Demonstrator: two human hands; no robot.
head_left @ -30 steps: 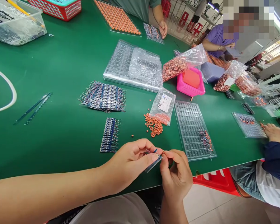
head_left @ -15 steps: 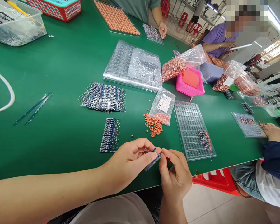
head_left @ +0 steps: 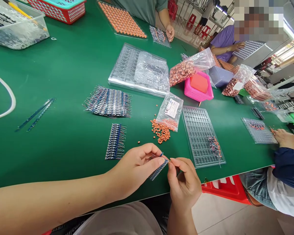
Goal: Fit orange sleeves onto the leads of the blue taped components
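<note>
My left hand (head_left: 134,169) is closed on a short blue taped strip of wire-leaded parts (head_left: 159,169), held just above the green table's (head_left: 63,65) near edge. My right hand (head_left: 185,184) pinches a tiny part at the strip's upper end, thumb and forefinger pressed together; what it holds is too small to name. Just beyond the hands lie loose orange beads (head_left: 161,130) spilling from a small labelled bag (head_left: 171,110), a short blue taped strip (head_left: 115,141) to the left, and a clear compartment tray (head_left: 201,135) with a few finished parts at the right.
A larger fan of taped strips (head_left: 109,101), stacked clear trays (head_left: 137,70) under a plastic bag, a pink basket (head_left: 198,86) and bags of orange parts (head_left: 186,70) lie farther back. Other people work at the far side and at the right edge (head_left: 285,138). A clear bin (head_left: 14,27) stands far left.
My hands have shifted slightly; the right fingertips stay pinched at the strip's end. The person at the far right has raised a clear tray.
</note>
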